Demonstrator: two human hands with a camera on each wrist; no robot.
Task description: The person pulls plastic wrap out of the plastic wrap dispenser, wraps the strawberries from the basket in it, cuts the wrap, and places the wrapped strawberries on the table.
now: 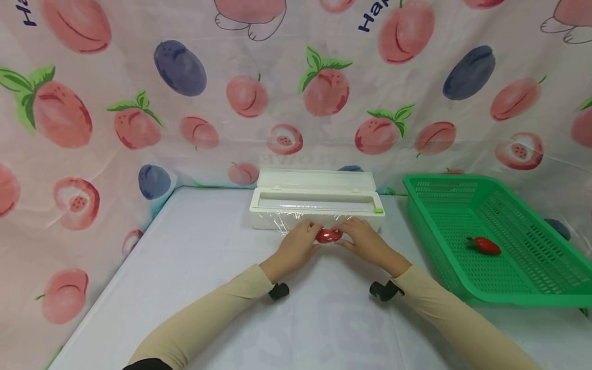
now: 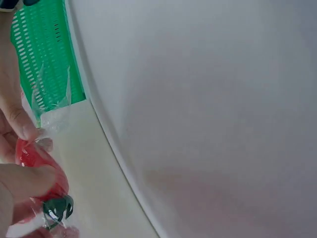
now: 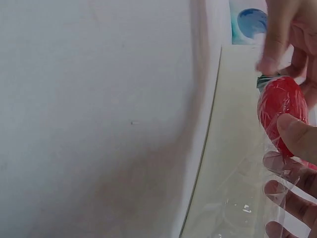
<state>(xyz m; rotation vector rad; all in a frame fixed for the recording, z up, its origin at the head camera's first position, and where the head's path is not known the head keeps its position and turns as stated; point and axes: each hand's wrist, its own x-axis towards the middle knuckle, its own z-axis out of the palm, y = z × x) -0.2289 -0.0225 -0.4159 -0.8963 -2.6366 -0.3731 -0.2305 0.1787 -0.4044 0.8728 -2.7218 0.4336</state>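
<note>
A red pepper (image 1: pixel 329 236) with a green stem is held between both hands, clear plastic film (image 3: pixel 242 203) wrapped around it. My left hand (image 1: pixel 296 245) grips the stem end, its thumb lying along the red skin in the left wrist view. On the other end, my right hand (image 1: pixel 368 245) presses its thumb to the pepper while its fingers sit behind the film. Just beyond the hands stands a white cling film dispenser (image 1: pixel 316 222), lid raised, with a roll (image 1: pixel 314 204) inside. Film also stretches over the dispenser's front.
To the right is a green plastic basket (image 1: pixel 455 277) with another red pepper (image 1: pixel 486 245) in it. A white-covered table (image 1: pixel 208 241) lies beneath everything. Behind it hangs a fruit-printed curtain (image 1: pixel 222 61).
</note>
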